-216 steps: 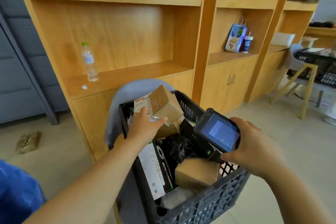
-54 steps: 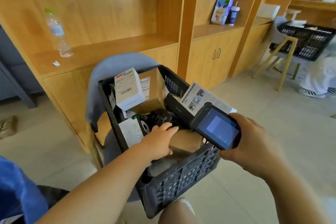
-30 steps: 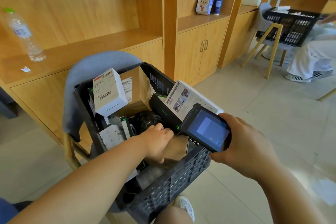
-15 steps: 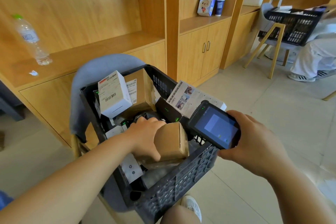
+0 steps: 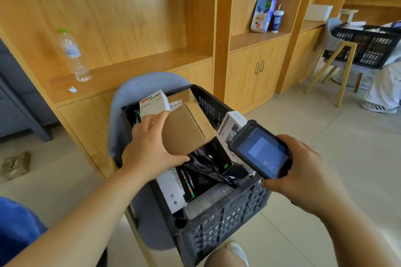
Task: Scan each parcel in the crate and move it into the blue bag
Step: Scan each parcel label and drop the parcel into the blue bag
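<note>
Your left hand is gripping the cardboard parcel, raising it higher above the crate rim; your right hand is holding the scanner.

Bright, even daylight fills the room and the shadows are soft. High above the fingers of the left hand a pale sheen lies on the wooden panel. The cardboard box those fingers grip is slightly smeared by motion, and the black plastic by the thumb glints. The scanner held in the right hand shows a dim screen. Far from both hands, the shelves bow and soften towards the edges.
</note>
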The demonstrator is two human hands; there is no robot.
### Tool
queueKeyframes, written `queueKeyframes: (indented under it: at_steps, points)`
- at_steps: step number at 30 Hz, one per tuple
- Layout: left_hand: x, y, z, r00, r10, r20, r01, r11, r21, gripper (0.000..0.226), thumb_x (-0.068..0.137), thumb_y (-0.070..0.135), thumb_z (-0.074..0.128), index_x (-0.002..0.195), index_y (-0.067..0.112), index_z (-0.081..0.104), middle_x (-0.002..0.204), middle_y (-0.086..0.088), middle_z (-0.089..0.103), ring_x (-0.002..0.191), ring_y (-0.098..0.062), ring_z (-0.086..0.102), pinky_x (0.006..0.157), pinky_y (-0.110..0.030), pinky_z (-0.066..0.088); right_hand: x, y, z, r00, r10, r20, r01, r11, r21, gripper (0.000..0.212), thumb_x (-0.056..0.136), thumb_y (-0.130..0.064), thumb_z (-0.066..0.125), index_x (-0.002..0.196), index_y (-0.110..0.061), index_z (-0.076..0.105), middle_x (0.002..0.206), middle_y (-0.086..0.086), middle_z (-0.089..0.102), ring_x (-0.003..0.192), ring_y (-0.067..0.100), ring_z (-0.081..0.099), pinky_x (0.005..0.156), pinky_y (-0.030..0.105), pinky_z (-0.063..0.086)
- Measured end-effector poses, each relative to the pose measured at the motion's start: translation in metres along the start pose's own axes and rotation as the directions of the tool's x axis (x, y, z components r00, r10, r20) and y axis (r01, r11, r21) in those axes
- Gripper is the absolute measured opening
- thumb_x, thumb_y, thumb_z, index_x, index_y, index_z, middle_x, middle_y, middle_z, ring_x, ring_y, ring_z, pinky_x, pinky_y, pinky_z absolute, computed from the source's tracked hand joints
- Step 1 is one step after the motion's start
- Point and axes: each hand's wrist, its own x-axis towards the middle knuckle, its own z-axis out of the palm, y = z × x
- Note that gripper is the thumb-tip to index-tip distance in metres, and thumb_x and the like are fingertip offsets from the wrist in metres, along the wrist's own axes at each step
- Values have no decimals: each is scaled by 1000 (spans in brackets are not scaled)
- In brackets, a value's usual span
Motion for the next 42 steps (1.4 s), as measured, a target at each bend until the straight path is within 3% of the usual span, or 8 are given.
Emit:
queueKeyframes:
  at_steps: [4,13,18,22,26,29,32,42]
  points:
    - [-13,-9,6,992,119,50,-129,894,430,109,47,67,78,140,35,29,133,0,38,115,-30,33,87,-44,41,-1,-6,5,1000,-14,23,14,1000,-7,89,48,-46,76,127,-39,34,95,-16,46,71,11,53,55,37,54]
    - [6,14,58,972,150,182,-216,876,431,102,63,65,72,146,38,19,144,4,29,121,-27,25,97,-40,31,-9,-3,11,999,0,40,-2,999,35,88,46,-47,77,124,-39,35,93,-16,46,67,16,55,51,38,54]
    - [5,13,65,930,205,304,-256,957,139,60,86,41,64,141,35,43,147,6,30,127,-23,22,106,-37,25,-6,9,7,999,39,26,-39,999,14,85,46,-48,74,123,-40,39,93,-14,49,62,16,56,54,37,53]
    - [-2,1,63,930,68,361,-45,996,-72,65,83,28,67,142,27,39,153,4,13,134,-16,10,109,-37,26,-2,10,6,998,57,32,-58,998,18,86,46,-45,76,123,-39,38,92,-15,48,60,17,56,54,38,54]
    - [-1,-15,58,883,-124,453,199,972,-123,74,74,21,70,140,36,39,152,-1,16,140,-30,11,108,-45,28,-3,11,7,998,61,27,-61,998,5,89,47,-45,75,126,-39,36,93,-15,48,63,15,56,55,38,54]
    - [0,-25,58,856,-147,496,291,930,-226,69,69,17,77,127,42,48,130,3,42,123,-23,40,88,-28,43,-5,10,9,998,56,29,-56,998,-8,91,48,-46,76,128,-37,34,94,-14,47,67,14,55,54,38,54]
    - [-1,-26,56,845,-105,524,308,897,-316,67,66,17,81,122,41,52,123,10,50,109,-11,48,73,-18,42,-7,8,10,998,52,33,-52,999,-16,93,48,-47,78,129,-37,32,97,-13,46,71,14,54,54,38,55]
    - [-21,-2,35,990,-45,134,81,957,-278,109,64,35,84,149,24,17,142,8,27,130,-11,32,105,-32,36,-9,-1,4,999,37,17,-37,999,-1,85,48,-43,76,124,-38,38,90,-16,46,62,15,55,52,38,54]
